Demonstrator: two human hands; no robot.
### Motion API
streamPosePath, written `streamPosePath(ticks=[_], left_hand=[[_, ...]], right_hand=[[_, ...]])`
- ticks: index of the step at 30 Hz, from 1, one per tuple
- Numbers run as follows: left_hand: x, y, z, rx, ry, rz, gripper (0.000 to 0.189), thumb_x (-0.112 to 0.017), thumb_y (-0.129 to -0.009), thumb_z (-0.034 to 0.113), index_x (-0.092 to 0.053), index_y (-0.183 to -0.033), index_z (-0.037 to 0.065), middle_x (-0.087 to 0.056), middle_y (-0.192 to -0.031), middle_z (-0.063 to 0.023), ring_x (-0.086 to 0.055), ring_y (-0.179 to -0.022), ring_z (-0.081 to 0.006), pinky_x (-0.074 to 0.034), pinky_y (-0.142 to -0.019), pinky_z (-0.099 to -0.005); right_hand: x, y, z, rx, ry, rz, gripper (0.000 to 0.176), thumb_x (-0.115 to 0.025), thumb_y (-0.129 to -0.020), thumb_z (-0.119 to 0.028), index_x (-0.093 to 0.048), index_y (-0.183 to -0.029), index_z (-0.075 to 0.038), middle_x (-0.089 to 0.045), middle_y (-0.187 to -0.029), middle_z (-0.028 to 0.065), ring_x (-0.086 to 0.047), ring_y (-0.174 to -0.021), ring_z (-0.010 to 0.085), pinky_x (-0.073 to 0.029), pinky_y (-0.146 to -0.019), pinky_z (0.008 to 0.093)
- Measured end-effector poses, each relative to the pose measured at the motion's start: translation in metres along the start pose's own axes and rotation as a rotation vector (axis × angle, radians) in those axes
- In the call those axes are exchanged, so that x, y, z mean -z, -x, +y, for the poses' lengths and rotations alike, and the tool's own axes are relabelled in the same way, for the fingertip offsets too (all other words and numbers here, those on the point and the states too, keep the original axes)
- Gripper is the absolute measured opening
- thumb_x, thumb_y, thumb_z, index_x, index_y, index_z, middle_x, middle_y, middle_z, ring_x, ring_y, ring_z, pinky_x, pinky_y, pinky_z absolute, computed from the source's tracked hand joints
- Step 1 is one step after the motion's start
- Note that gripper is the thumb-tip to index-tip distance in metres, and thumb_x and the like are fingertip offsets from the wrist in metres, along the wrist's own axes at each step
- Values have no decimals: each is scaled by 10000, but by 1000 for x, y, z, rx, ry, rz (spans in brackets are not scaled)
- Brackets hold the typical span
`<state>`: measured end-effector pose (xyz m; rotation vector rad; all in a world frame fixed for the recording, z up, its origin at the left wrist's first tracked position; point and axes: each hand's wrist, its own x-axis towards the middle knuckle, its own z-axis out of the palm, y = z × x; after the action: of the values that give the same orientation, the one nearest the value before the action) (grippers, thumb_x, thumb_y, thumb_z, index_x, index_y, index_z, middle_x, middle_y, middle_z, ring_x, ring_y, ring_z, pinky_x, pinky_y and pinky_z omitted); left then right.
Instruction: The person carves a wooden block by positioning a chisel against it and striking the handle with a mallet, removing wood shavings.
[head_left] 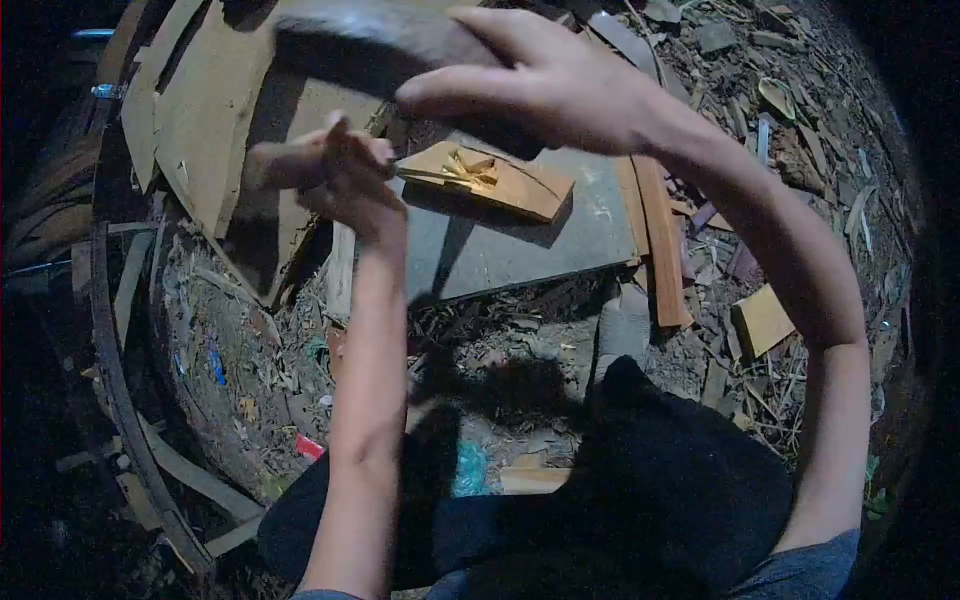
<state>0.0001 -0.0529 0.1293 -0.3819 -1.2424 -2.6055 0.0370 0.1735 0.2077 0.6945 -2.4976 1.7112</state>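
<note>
My right hand [520, 75], at the top of the view, grips a large grey block [365, 35] that looks like stone or heavy wood, blurred along its edge. Below and to the left of it, my left hand [345, 180] is curled and smeared by motion; I cannot tell what its fingers hold. It is just left of a small light-brown wooden board [525, 190], close to the board's left end. Split yellow wood splinters [475, 170] stick up from the top of that board. The board lies on a flat grey slab [480, 260].
Large tan wooden sheets [200, 120] lean at the left. A reddish-brown plank [660, 240] runs along the slab's right side. Wood chips and scraps [780, 130] cover the ground. My shoe [622, 325] is near the slab's front edge, and a teal plastic scrap [470, 468] lies lower down.
</note>
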Motion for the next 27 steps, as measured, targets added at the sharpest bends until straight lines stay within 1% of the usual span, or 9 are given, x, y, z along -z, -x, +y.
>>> streamPosePath(ticks=[1, 2, 5, 9, 13, 14, 17, 19, 27], left_hand=[[-18, -4, 11, -56, -256, 279, 146, -610, -894, 121, -466, -899, 102, -459, -643, -27, -424, -502, -119, -383, -460, -302], [-24, -8, 17, -162, -297, 265, 201, -587, -916, 92, -403, -835, 100, -392, -592, 6, -361, -472, -66, -343, -434, -244], [-20, -19, 30, -178, -362, 208, 175, -580, -913, 84, -421, -839, 86, -393, -590, 3, -366, -459, -79, -344, -426, -262], [-34, -8, 20, -172, -425, 125, 172, -588, -900, 84, -430, -835, 76, -411, -571, -10, -380, -429, -97, -347, -420, -272], [-36, 0, 2, -148, -448, 126, 188, -598, -892, 63, -423, -823, 67, -413, -559, -16, -380, -435, -89, -342, -416, -265], [-35, 1, 1, -99, -511, 108, 188, -596, -908, 142, -429, -829, 108, -391, -590, -4, -376, -469, -106, -354, -462, -273], [-37, 1, -3, -138, -520, 78, 187, -615, -881, 98, -443, -808, 95, -412, -569, -11, -385, -437, -106, -367, -440, -284], [-38, 0, -3, -140, -503, 55, 189, -621, -871, 81, -447, -799, 90, -419, -562, -13, -391, -428, -107, -371, -430, -290], [-43, 0, -9, -220, -747, 92, 191, -630, -879, 99, -465, -793, 55, -464, -557, -18, -419, -441, -82, -368, -431, -261]], right_hand=[[6, 3, 4, -96, -64, -45, 660, -641, -809, -554, -617, -1092, 42, -650, -771, 101, -623, -636, 170, -496, -566, 300], [7, 4, 13, -123, -98, -50, 610, -640, -838, -520, -606, -1084, 38, -591, -693, 40, -550, -538, 104, -418, -450, 256], [7, 12, 34, -253, -144, -43, 594, -640, -840, -532, -604, -1061, 18, -560, -663, 30, -526, -506, 103, -393, -421, 260], [-5, 16, 55, -199, -115, 58, 586, -635, -842, -537, -599, -1047, 11, -537, -663, 25, -515, -498, 105, -400, -433, 265], [7, 25, 46, -334, -77, -66, 581, -636, -839, -541, -599, -1046, 1, -534, -668, 30, -530, -517, 119, -414, -448, 273], [7, 25, 48, -335, -78, -68, 581, -636, -839, -541, -599, -1046, 1, -534, -668, 30, -530, -517, 119, -414, -448, 273], [5, 24, 57, -358, -98, -89, 485, -641, -880, -498, -599, -1012, -33, -513, -753, -19, -493, -671, 52, -372, -555, 220], [-1, 21, 66, -244, -67, -13, 600, -625, -842, -554, -597, -1055, 6, -540, -675, 34, -542, -534, 118, -425, -459, 277], [6, 12, 28, -115, -25, -3, 627, -611, -837, -572, -606, -1098, -2, -573, -687, 60, -580, -581, 142, -466, -500, 286]])
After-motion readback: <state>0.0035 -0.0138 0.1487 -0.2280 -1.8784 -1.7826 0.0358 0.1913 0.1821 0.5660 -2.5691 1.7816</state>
